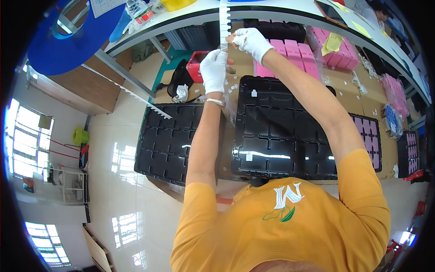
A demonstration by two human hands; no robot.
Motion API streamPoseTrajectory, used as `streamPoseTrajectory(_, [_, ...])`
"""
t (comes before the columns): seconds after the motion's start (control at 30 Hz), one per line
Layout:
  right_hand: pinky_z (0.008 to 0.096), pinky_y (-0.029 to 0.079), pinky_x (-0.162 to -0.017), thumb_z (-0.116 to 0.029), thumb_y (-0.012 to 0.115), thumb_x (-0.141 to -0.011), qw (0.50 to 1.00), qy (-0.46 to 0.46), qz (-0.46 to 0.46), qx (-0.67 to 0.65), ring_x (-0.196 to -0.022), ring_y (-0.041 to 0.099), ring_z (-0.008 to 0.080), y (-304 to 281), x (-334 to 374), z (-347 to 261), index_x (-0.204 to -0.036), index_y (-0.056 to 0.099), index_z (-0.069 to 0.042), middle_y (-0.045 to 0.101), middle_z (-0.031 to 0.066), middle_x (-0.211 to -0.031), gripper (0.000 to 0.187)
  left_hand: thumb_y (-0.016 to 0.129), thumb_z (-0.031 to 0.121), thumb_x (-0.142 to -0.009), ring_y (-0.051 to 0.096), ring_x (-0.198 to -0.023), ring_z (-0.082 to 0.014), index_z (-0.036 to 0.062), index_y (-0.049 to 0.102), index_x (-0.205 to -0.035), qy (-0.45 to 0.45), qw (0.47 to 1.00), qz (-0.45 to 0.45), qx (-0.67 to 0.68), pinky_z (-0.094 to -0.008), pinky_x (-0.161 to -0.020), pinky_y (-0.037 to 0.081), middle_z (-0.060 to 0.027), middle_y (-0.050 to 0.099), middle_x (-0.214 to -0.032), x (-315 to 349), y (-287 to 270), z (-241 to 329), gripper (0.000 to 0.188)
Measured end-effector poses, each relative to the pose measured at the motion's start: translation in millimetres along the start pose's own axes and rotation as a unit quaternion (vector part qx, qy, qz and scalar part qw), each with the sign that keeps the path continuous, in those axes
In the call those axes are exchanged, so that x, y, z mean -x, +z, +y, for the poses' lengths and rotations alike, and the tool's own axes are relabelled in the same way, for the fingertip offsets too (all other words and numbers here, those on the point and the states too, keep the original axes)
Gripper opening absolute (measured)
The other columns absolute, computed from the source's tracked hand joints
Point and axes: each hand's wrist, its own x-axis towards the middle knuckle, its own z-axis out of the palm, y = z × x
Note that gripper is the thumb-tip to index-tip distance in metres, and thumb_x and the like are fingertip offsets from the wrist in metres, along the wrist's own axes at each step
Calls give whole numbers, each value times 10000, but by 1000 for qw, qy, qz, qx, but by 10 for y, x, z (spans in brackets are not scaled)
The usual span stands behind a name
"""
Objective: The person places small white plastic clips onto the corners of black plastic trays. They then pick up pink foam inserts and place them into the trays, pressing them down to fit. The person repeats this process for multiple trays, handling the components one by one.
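Observation:
Both of my hands wear white gloves and are raised in front of me. My left hand (214, 70) and my right hand (250, 41) pinch a narrow white strip of small parts (224, 20) that hangs down from the white bench edge above. Below my hands lie two black compartment trays: one (168, 140) under my left arm, one (281, 127) under my right arm, the latter holding a couple of small white pieces. Several small white pieces (232, 86) lie scattered on the cardboard between the trays.
A blue reel (68, 43) feeds a second white toothed strip (127, 93) diagonally toward the left tray. Pink trays (299, 56) and more black trays (272, 28) stack behind. A pink-filled tray (369, 138) lies at right. Another person (380, 13) sits far right.

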Motion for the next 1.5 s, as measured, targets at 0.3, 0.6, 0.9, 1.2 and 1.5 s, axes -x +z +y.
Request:
streamPoseTrajectory(0.3, [259, 310, -438, -299, 742, -810, 989, 134, -23, -53, -479, 407, 80, -174, 161, -384, -669, 630, -75, 547, 0, -601, 287, 637, 205, -874, 690, -749, -329, 66, 657, -1026, 248, 903, 117, -330, -408, -693, 537, -159, 694, -810, -255, -66, -486, 207])
streamPoseTrajectory(0.6, [272, 413, -582, -152, 675, -806, 929, -3, -329, 168, -642, 535, 132, -1628, 2276, -557, -849, 627, -4, 577, 28, -731, 161, 637, 183, -921, 639, -996, -169, -41, 567, -1235, 86, 964, 51, -248, -296, -907, 478, -115, 686, -1098, 724, -993, -230, 392])
streamPoseTrajectory(0.9, [338, 502, -643, -31, 642, -751, 852, 181, -299, 390, -748, 602, 266, -1782, 3430, -349, -772, 625, 10, 562, 102, -769, 50, 598, 138, -960, 611, -1000, -142, -56, 574, -1237, -44, 963, -12, -265, -274, -933, 461, -103, 678, -1103, 1460, -1146, -191, 339])
streamPoseTrajectory(1.2, [374, 510, -725, -7, 695, -697, 822, -1, -245, 514, -847, 608, 265, -1749, 3586, -98, -782, 621, -52, 588, 96, -814, 121, 625, 122, -939, 627, -996, -165, -64, 583, -1213, -37, 935, 36, -351, -299, -929, 467, -119, 681, -1122, 1967, -986, 101, 334])
streamPoseTrajectory(1.5, [341, 507, -704, -66, 713, -729, 699, 36, -398, 593, -870, 636, 225, -1655, 3803, -370, -1175, 637, -63, 618, 75, -863, 453, 642, 51, -887, 604, -1102, -327, -22, 644, -1087, 105, 827, 54, -549, -405, -933, 477, -145, 672, -1127, 2578, -703, 323, 213])
